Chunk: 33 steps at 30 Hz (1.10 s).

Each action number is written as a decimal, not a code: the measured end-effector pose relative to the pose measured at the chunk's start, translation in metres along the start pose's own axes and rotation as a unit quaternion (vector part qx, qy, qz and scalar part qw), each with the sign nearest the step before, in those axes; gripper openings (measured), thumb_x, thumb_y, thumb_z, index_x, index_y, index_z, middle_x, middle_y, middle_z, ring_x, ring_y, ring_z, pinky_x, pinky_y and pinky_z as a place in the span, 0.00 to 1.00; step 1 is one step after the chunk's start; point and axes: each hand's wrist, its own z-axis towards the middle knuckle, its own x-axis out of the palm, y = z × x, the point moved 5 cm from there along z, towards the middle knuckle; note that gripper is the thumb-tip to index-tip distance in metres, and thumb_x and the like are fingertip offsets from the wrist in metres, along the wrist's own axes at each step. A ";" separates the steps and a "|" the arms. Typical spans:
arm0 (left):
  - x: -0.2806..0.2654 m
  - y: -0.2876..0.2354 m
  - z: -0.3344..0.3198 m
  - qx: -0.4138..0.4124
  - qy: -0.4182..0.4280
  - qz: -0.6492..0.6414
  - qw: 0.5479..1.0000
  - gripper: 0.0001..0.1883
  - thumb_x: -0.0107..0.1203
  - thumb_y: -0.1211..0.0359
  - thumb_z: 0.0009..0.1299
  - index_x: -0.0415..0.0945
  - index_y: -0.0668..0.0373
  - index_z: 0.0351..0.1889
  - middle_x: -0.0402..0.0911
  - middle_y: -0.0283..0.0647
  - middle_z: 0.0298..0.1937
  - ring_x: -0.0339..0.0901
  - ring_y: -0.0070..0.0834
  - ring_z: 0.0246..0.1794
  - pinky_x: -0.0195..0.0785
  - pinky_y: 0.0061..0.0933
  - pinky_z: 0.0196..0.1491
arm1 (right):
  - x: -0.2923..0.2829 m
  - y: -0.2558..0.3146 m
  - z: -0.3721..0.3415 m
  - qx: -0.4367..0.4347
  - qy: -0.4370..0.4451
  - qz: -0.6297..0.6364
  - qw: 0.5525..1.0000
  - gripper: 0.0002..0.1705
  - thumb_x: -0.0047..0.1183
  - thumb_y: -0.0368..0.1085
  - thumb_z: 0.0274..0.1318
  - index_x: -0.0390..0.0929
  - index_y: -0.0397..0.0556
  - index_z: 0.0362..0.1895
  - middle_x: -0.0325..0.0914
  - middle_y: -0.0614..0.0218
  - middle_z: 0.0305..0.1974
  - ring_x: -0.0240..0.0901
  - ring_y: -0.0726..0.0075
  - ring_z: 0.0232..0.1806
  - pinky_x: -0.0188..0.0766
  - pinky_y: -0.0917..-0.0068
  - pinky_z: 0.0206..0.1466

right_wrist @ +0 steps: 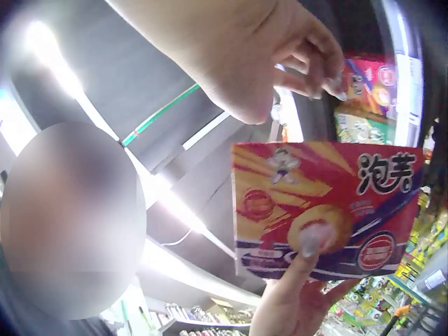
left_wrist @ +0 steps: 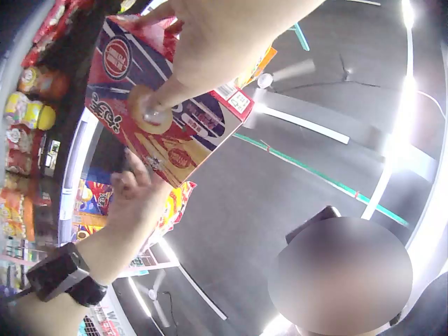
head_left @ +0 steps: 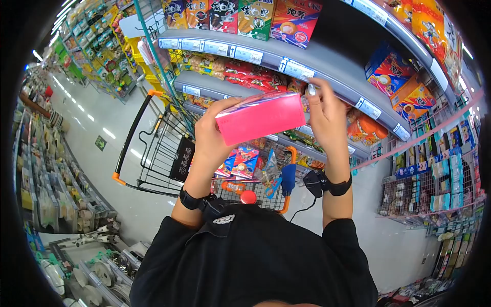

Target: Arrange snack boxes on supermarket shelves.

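My left hand [head_left: 208, 130] grips a snack box [head_left: 261, 120] by one end, its thumb pressed on the printed front. In the head view mostly a plain pink side of the box faces up. The right wrist view shows the front of the box [right_wrist: 378, 203] in red, yellow and purple with a cream puff picture. Just past the other end, my right hand [head_left: 327, 115] is raised with fingers loosely bent and nothing in them. A gap separates that hand [right_wrist: 245, 59] from the box in the right wrist view.
A wire shopping cart [head_left: 148, 171] stands below my hands, holding similar red and blue boxes [head_left: 245, 162] and a red-lidded container [head_left: 248, 197]. Ahead, a shelf [head_left: 230, 43] carries snack boxes [head_left: 255, 19] and bags. Another rack [head_left: 434, 189] is at the right.
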 end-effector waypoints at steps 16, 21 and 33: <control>0.021 -0.015 0.010 0.253 -0.091 0.161 0.950 0.33 0.60 0.77 0.56 0.65 0.53 0.63 0.66 0.50 0.62 0.64 0.47 0.62 0.62 0.42 0.60 | 0.036 -0.033 -0.006 0.169 0.146 0.507 0.833 0.40 0.57 0.35 0.53 0.51 0.41 0.66 0.68 0.54 0.55 0.69 0.66 0.55 0.69 0.70 0.56; 0.032 0.003 0.026 0.127 0.011 -0.021 0.992 0.29 0.42 0.78 0.68 0.51 0.67 0.68 0.70 0.57 0.57 0.77 0.47 0.47 0.70 0.34 0.48 | 0.009 -0.032 0.006 0.003 -0.005 0.450 0.893 0.43 0.60 0.31 0.50 0.49 0.41 0.67 0.62 0.54 0.60 0.64 0.63 0.60 0.62 0.66 0.61; 0.075 0.000 0.084 0.245 0.055 0.058 0.966 0.20 0.54 0.73 0.59 0.69 0.64 0.51 0.69 0.57 0.53 0.63 0.55 0.58 0.53 0.46 0.61 | -0.038 0.001 0.048 -0.311 -0.162 -0.011 0.937 0.43 0.65 0.31 0.38 0.57 0.55 0.61 0.64 0.52 0.55 0.64 0.44 0.57 0.66 0.59 0.56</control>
